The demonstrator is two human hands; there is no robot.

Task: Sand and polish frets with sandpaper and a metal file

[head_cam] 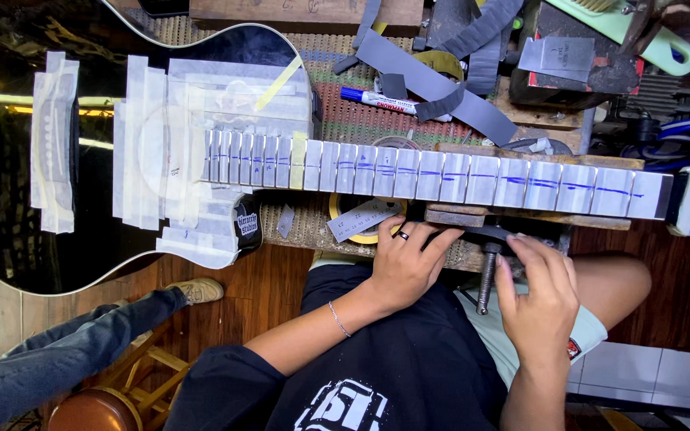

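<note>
A black acoustic guitar [9,183] lies across the bench, its body at the left covered in pale masking tape. Its neck [473,177] runs right, with taped frets and a blue marker line along it. A wooden block [453,215] sits under the neck. Below that is a black clamp [485,235] with a metal screw [485,283]. My left hand [405,267], wearing a ring, lies palm down at the bench edge, fingers spread, fingertips touching the clamp's left side. My right hand [541,299] curls its fingers over the clamp's right end, beside the screw.
A tape roll [353,231] and a small ruler [361,217] lie just left of my left hand. A blue marker [377,99] and grey abrasive strips [441,76] lie beyond the neck. Another person's jeans leg and shoe [193,291] and a wooden stool [97,407] are at lower left.
</note>
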